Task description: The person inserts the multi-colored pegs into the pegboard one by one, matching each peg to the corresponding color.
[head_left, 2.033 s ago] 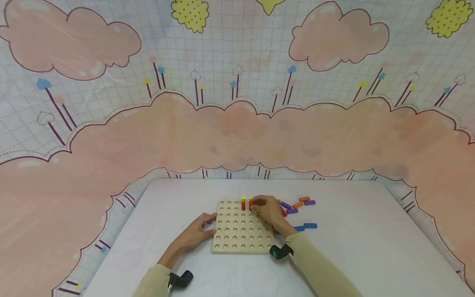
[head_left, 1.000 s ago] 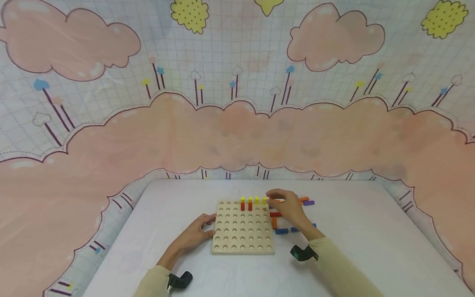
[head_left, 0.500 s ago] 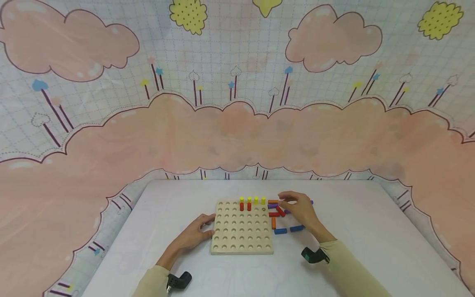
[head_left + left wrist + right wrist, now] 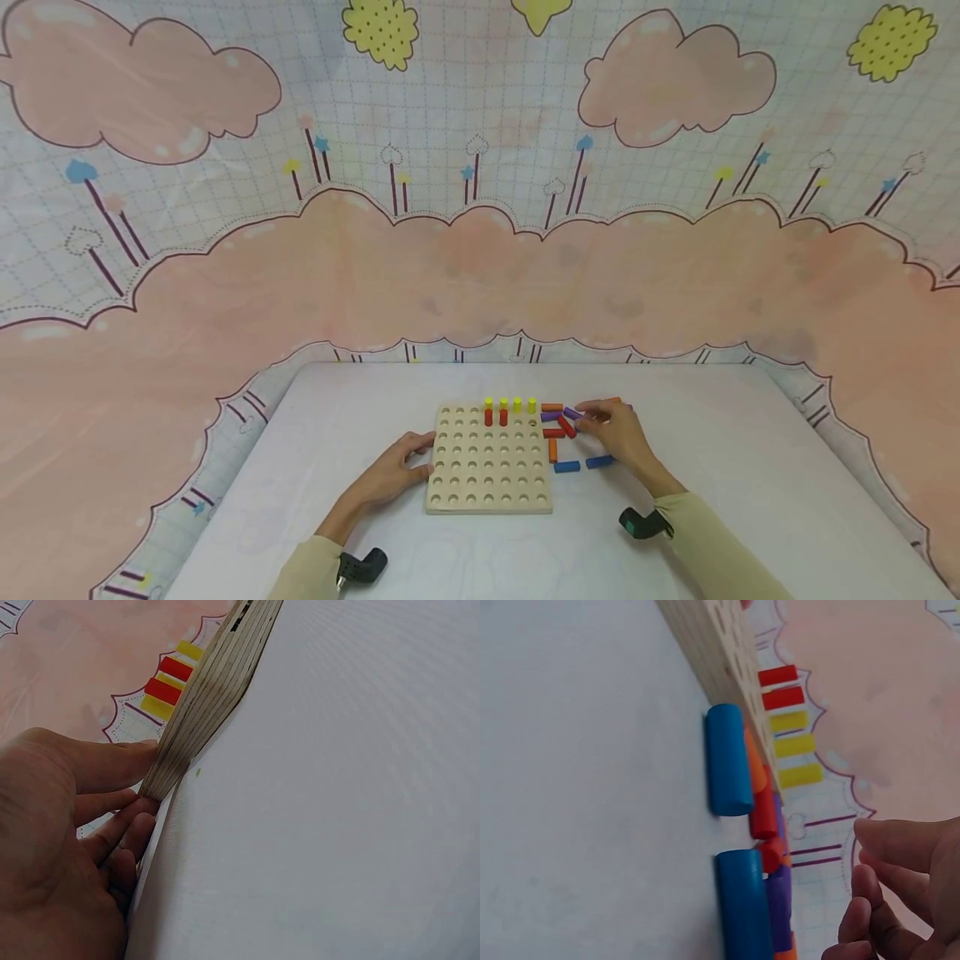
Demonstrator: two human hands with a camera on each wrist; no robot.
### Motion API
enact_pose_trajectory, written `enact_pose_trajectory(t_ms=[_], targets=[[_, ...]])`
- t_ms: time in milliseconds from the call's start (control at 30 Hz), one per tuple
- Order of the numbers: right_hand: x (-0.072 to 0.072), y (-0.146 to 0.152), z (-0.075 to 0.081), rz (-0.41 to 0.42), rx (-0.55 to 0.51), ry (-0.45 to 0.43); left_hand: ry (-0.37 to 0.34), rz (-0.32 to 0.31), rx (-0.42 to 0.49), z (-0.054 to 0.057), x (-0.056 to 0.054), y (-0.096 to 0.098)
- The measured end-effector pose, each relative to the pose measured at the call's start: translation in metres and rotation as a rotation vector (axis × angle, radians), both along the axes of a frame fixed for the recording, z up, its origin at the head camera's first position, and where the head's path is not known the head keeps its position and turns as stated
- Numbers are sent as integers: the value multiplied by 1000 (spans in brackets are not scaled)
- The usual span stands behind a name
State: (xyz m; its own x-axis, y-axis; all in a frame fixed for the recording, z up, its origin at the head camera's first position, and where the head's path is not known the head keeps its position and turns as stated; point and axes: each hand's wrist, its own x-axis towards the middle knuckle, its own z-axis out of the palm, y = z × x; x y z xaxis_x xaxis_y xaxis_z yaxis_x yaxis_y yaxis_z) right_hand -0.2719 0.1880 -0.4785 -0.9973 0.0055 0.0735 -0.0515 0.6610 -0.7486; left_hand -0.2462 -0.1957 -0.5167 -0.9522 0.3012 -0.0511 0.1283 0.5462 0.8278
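Note:
A wooden pegboard (image 4: 480,467) with rows of round holes lies on the table. My left hand (image 4: 401,464) rests against its left edge, thumb and fingertips touching the wood; the left wrist view shows this hand (image 4: 67,817) at the board's layered side. Several yellow pegs (image 4: 517,406) stand in the back row, with two red pegs (image 4: 496,417) upright in front of them. My right hand (image 4: 615,429) is right of the board, fingertips beside a purple peg (image 4: 572,412). In the right wrist view nothing shows between this hand's fingers (image 4: 892,844).
Loose pegs lie right of the board: red (image 4: 566,427), orange (image 4: 552,451), another purple peg (image 4: 551,417), and blue ones (image 4: 567,467) nearer the front. Part of this pile is hidden behind my right hand. A patterned cloth (image 4: 480,275) hangs behind the white table (image 4: 360,392).
My right hand has let go of the second red peg, now standing in the board, and moved right, then down among the loose pegs. My left hand has stayed at the board's edge.

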Motion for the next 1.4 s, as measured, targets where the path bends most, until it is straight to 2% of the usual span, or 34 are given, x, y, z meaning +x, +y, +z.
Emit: enact_pose_trajectory(t_ms=[100, 300, 600, 1000, 1400], targets=[[0, 2, -6, -8, -6, -33, -3, -1, 3, 0, 0, 0], [-3, 5, -17, 0, -12, -44, -6, 1, 0, 0, 0, -1], [-6, 3, -26, 4, 6, -83, 7, -7, 1, -1, 0, -1], [-14, -1, -33, -15, 63, -106, 5, -12, 1, 0, 0, -1], [-14, -5, -30, -42, 108, -138, 20, -24, -10, 1, 1, -1]])
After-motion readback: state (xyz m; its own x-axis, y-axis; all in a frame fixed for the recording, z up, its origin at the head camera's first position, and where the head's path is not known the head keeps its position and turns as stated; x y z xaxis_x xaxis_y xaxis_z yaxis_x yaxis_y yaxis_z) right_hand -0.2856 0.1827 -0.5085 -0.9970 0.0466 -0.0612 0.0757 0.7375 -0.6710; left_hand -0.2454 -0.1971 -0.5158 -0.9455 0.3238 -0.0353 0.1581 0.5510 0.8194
